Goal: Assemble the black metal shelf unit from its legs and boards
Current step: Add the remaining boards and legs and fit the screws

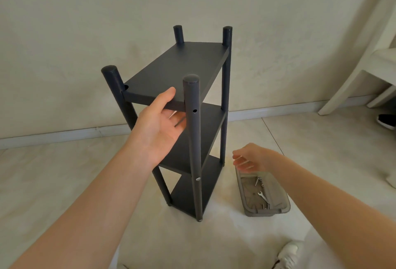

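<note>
Black shelf unit (pixel 182 69) in left hand (pixel 159 122), right hand (pixel 252 158) near, apart.

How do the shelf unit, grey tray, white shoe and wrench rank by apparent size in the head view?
1. shelf unit, by far the largest.
2. grey tray.
3. white shoe, cut off by the frame edge, so its place against the tray is unsure.
4. wrench, smallest, in the tray.

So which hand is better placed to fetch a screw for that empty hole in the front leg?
Probably the right hand: it hovers over the tray of screws, while the left hand holds the top board beside that leg.
</note>
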Demonstrator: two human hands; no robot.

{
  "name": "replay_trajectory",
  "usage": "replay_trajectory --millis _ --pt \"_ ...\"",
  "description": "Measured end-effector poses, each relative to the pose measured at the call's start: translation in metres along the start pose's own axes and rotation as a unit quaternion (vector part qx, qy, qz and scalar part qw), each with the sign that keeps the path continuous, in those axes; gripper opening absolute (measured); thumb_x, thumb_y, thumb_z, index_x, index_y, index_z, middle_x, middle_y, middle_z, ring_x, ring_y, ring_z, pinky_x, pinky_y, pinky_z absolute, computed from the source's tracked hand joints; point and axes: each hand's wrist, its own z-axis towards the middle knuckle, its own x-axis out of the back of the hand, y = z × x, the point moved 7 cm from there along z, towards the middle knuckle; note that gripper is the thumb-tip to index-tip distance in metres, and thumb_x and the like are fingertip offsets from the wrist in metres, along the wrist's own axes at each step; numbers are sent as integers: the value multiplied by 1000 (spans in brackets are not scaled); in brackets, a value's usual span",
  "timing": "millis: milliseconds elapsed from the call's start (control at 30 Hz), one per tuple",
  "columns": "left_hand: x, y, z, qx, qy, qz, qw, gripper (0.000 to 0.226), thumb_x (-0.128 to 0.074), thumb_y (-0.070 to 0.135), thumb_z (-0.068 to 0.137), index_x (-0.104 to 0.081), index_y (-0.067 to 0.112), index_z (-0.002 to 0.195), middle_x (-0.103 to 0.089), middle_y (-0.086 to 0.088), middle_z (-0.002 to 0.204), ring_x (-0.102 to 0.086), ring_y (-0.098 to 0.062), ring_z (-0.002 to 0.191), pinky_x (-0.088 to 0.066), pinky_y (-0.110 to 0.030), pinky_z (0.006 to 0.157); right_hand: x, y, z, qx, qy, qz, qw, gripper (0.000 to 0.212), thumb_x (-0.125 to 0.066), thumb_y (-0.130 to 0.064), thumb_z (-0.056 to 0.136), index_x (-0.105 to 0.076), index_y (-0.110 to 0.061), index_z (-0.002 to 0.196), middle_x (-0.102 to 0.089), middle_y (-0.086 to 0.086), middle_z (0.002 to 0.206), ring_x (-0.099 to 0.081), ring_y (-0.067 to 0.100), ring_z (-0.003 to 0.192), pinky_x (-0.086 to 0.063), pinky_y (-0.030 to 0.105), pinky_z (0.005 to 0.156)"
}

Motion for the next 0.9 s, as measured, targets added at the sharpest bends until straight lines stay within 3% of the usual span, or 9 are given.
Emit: replay_trajectory --millis 100,167,300,433,500,567,633,800,900 --pt "-4 -8 1 6 -30 43 999 24 -62 32 91 -64 21 113 -78 0 103 -74 -20 102 -55 -39 88 -12 47 20 -24 36 -51 998 24 -52 -12 98 -51 -9 74 -53 8 68 -49 19 53 -39 26 50" --pt "-2 -9 1 7 -32 48 998 21 -58 33 96 -64 21 113 -78 1 102 -73 -20 104 -55 -39 86 -22 69 33 -13 58 -151 987 32 -47 -11 99 -42 -11 67 -43 5 63 -40 17 52 -33 24 48" --pt "-1 -13 2 6 -35 56 998 21 -57 37 98 -63 22 112 -78 4 94 -75 -20 98 -62 -33 74 -39 98 47 6 74 -258 963 17 -47 -18 101 -56 -6 93 -59 9 91 -54 23 81 -45 27 70" --pt "-2 -13 0 -4 -44 54 998 22 -60 36 92 -65 22 108 -78 5 91 -75 -18 95 -61 -31 73 -52 123 52 -25 58 -295 953 31 -49 -22 100 -42 -13 71 -46 2 73 -48 20 71 -33 26 52" --pt "-3 -12 0 -6 -44 53 998 23 -62 35 90 -66 21 109 -78 5 93 -75 -19 96 -61 -31 74 -58 127 51 -34 60 -310 948 23 -49 -21 100 -46 -11 79 -52 3 79 -52 22 76 -34 24 51" --pt "-4 -11 -1 -5 -44 58 997 26 -63 35 88 -66 21 109 -78 5 94 -75 -19 98 -61 -31 75 -63 130 49 -28 79 -329 941 14 -48 -16 99 -54 -7 107 -62 11 103 -60 30 96 -47 26 69" --pt "-5 -11 -1 -5 -42 64 997 31 -65 36 83 -66 21 110 -78 6 95 -75 -18 98 -61 -31 75 -66 132 46 -22 112 -351 929 23 -49 -14 97 -54 -5 118 -61 13 106 -62 31 104 -48 33 82" --pt "-5 -12 -2 -1 -27 64 998 21 -61 34 94 -67 21 109 -78 6 93 -75 -17 97 -61 -31 74 -88 136 43 -2 69 -354 933 8 -50 -11 93 -54 -9 99 -56 8 93 -63 31 95 -49 35 75" --pt "-7 -12 -4 6 -21 63 998 20 -60 34 95 -66 22 110 -78 6 93 -75 -17 96 -61 -32 74 -111 136 40 8 -1 -384 923 17 -55 -17 92 -55 -7 107 -63 11 103 -64 29 95 -54 35 80"
